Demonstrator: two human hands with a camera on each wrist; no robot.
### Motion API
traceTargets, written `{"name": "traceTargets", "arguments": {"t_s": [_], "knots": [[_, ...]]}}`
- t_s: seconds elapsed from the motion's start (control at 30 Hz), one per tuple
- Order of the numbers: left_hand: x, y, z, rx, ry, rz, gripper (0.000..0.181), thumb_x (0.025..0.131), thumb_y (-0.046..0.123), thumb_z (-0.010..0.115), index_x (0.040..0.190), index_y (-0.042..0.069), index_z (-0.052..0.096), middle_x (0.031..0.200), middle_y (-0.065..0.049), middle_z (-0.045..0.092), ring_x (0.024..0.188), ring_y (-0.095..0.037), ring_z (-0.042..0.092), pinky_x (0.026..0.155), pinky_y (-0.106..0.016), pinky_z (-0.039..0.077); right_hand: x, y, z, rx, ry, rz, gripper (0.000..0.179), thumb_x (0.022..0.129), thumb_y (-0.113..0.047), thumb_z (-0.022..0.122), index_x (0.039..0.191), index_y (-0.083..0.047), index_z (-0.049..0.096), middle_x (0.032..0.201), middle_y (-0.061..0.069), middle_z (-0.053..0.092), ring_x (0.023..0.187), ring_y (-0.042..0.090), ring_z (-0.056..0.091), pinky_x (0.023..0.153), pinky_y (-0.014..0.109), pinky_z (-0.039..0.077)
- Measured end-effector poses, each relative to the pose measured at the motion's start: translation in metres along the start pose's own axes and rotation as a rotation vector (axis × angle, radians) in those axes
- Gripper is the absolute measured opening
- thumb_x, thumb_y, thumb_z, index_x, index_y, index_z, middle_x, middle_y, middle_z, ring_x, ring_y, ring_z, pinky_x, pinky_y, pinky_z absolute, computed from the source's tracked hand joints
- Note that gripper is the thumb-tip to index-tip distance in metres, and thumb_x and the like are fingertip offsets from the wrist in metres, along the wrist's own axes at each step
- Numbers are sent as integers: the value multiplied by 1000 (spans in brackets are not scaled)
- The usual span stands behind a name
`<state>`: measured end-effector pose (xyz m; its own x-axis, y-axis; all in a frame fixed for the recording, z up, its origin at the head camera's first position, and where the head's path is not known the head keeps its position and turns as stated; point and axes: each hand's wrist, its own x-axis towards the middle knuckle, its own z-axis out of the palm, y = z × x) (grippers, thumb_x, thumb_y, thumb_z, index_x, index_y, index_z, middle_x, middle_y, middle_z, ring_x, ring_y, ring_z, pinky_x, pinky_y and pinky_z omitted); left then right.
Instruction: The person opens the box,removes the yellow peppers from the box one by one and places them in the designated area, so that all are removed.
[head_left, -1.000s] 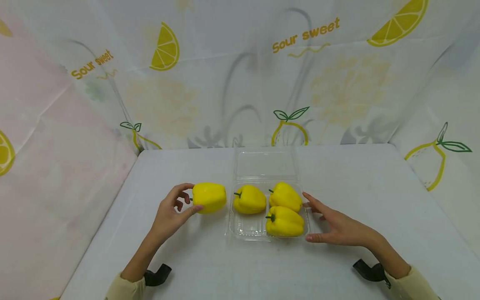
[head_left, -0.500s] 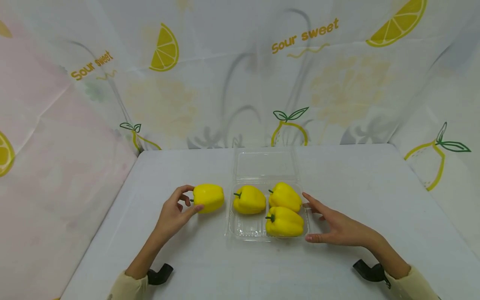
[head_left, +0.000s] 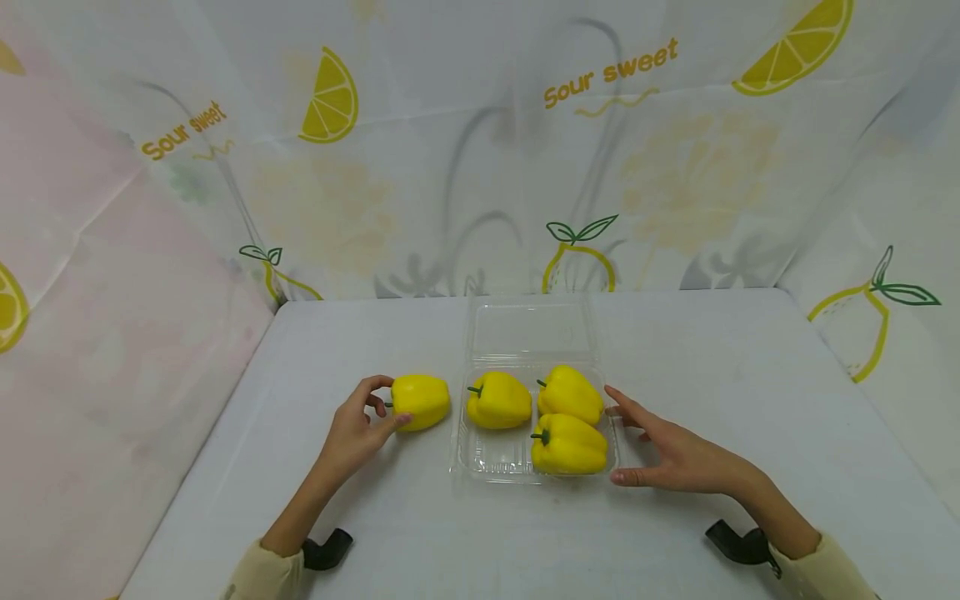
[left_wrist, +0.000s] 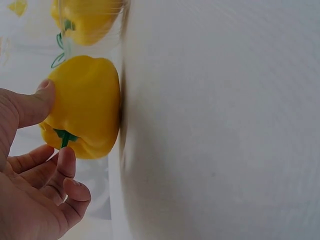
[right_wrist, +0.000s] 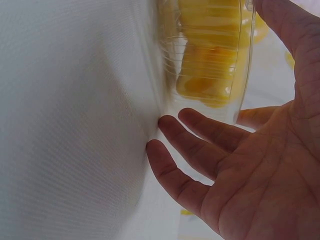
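My left hand (head_left: 352, 437) holds a yellow bell pepper (head_left: 420, 403) by its stem end, just left of the clear plastic clamshell box (head_left: 491, 457). In the left wrist view, the thumb lies on the pepper's side, and its green stem (left_wrist: 65, 138) points back toward the fingers. The pepper's underside is right at the white tabletop. Inside the box sit three more yellow peppers (head_left: 498, 400), one at the left and two at the right. My right hand (head_left: 678, 457) rests against the box's right side, thumb and index finger at its rim, the other fingers spread.
The box's clear lid (head_left: 532, 329) lies folded back behind it on the white table (head_left: 420, 525). Lemon-printed cloth (head_left: 480, 150) hangs behind and at both sides. A black curved piece sits at each wrist, the left one (head_left: 328, 550) over the table.
My left hand has lowered the pepper to the tabletop and shifted slightly right with it. The right hand, the box and its peppers have stayed put.
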<state>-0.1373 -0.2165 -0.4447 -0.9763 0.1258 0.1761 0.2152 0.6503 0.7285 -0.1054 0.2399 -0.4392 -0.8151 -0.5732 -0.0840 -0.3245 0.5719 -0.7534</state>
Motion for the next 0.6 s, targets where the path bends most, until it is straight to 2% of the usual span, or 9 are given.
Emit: {"name": "traceTargets", "arguments": {"t_s": [0.1, 0.33, 0.47, 0.6], "knots": [[0, 0, 0, 3, -11, -1, 60, 83, 16, 81, 132, 6, 49, 98, -8, 59, 83, -22, 51, 59, -26, 40, 0, -1, 0, -3, 0, -3, 105, 85, -49, 74, 159, -22, 5, 150, 14, 40, 132, 33, 43, 99, 54, 42], [1, 1, -2, 8, -64, 48, 61, 86, 11, 78, 137, 7, 46, 100, -10, 57, 79, -22, 50, 55, -24, 39, 0, 0, 0, 1, -3, -6, 105, 86, -48, 74, 159, -21, 5, 150, 15, 39, 132, 34, 43, 99, 54, 42], [1, 1, -3, 13, -79, 81, 60, 87, 7, 76, 139, 6, 46, 117, -12, 56, 86, -22, 52, 58, -24, 43, 0, 0, 0, 0, -3, -5, 105, 86, -48, 74, 159, -22, 5, 151, 15, 39, 133, 34, 43, 99, 54, 42], [0, 1, -5, 1, -89, 107, 58, 88, 4, 73, 139, 4, 46, 134, -13, 51, 103, -24, 53, 70, -30, 49, 0, 0, -1, -3, -3, -4, 104, 86, -48, 74, 159, -22, 5, 151, 15, 39, 133, 33, 43, 99, 54, 42]]}}
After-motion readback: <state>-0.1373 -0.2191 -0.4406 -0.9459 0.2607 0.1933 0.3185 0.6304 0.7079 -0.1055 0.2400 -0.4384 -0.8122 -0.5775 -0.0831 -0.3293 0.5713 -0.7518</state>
